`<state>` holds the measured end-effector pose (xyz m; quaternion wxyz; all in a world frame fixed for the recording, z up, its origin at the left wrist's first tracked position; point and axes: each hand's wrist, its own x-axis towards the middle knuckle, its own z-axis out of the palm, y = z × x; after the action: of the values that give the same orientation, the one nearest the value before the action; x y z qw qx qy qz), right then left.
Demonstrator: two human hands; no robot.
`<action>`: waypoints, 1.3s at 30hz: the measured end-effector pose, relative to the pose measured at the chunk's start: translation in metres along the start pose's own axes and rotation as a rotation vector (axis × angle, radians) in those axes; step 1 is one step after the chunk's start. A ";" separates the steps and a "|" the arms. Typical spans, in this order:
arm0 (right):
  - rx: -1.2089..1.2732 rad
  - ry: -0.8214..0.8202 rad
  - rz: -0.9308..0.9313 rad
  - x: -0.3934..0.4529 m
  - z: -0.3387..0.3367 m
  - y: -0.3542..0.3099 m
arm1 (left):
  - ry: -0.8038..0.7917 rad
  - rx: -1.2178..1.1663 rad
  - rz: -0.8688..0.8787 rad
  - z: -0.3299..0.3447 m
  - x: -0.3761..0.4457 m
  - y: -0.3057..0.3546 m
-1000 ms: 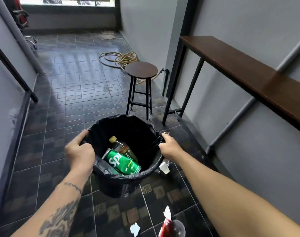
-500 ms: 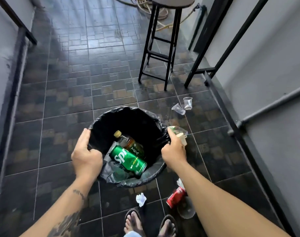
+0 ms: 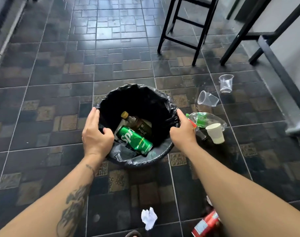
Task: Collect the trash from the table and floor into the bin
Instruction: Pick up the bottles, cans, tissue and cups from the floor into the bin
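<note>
A round bin (image 3: 142,162) lined with a black bag stands on the tiled floor. Inside lie a green soda can (image 3: 134,140) and a dark tea bottle (image 3: 137,124). My left hand (image 3: 96,134) grips the bin's left rim, and my right hand (image 3: 184,130) grips its right rim. On the floor to the right lie a crushed clear bottle with a green label (image 3: 205,119), a white paper cup (image 3: 215,133) and two clear plastic cups (image 3: 207,99) (image 3: 226,82). A crumpled white tissue (image 3: 149,218) and a red can (image 3: 206,224) lie near my feet.
A black stool's legs (image 3: 181,31) stand at the back right, with a black table leg (image 3: 258,33) beside it near the grey wall. A metal rail (image 3: 7,36) runs along the left wall. Dark tiles surround the bin.
The bin has come down to the floor with both hands still on its rim. My view has tilted further down, and more litter shows on the right.
</note>
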<state>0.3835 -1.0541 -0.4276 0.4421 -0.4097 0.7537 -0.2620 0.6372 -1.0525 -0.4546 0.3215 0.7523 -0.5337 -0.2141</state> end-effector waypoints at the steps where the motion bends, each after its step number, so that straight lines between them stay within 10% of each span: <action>1: -0.008 -0.001 -0.014 0.008 0.005 0.003 | 0.002 -0.004 0.002 0.006 0.006 -0.006; 18: -0.102 -0.109 -0.183 0.041 0.024 0.026 | -0.092 0.140 0.068 0.035 0.050 -0.039; 30: -0.286 -0.051 -0.066 0.002 -0.028 0.121 | -0.251 -0.052 0.867 0.088 -0.036 0.047; 39: -0.417 0.043 0.268 -0.049 -0.056 0.264 | -0.803 0.043 1.282 0.159 -0.131 -0.015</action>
<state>0.2454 -0.8719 -0.5787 0.3625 -0.3826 0.8485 -0.0483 0.4975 -0.9667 -0.5797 0.1492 0.1650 -0.9469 -0.2321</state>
